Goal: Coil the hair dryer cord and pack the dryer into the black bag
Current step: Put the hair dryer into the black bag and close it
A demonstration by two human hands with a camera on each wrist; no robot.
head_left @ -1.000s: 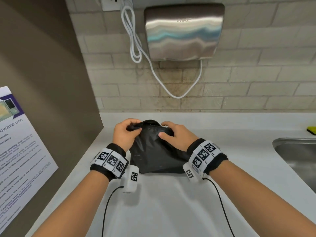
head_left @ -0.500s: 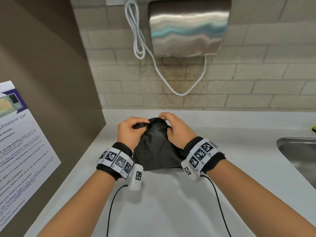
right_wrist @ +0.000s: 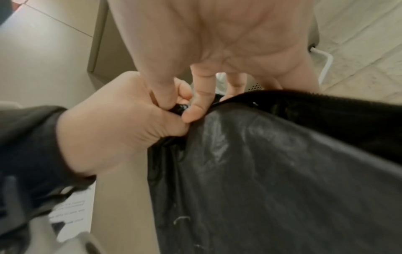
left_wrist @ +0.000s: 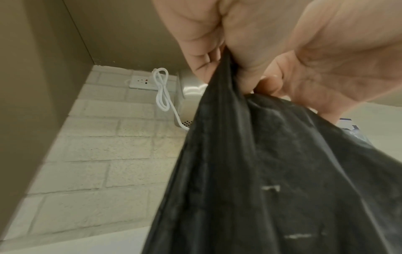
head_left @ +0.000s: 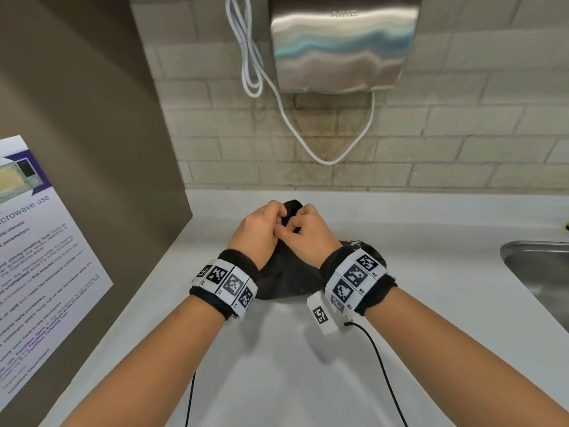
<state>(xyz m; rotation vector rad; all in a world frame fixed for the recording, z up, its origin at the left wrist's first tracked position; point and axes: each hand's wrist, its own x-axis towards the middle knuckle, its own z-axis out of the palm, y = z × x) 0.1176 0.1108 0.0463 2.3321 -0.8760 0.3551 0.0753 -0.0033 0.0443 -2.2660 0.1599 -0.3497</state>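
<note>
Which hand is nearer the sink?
Right. The right hand pinches the black bag top on the side toward the sink; the left hand grips it on the far side.

Black bag on counter, mouth bunched upward, fabric crinkled, dryer hidden.

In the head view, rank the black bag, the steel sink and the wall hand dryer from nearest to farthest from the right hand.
1. black bag: pinched at its top by the right hand.
2. steel sink: off to the right on the counter.
3. wall hand dryer: high on the brick wall, behind and above.
</note>
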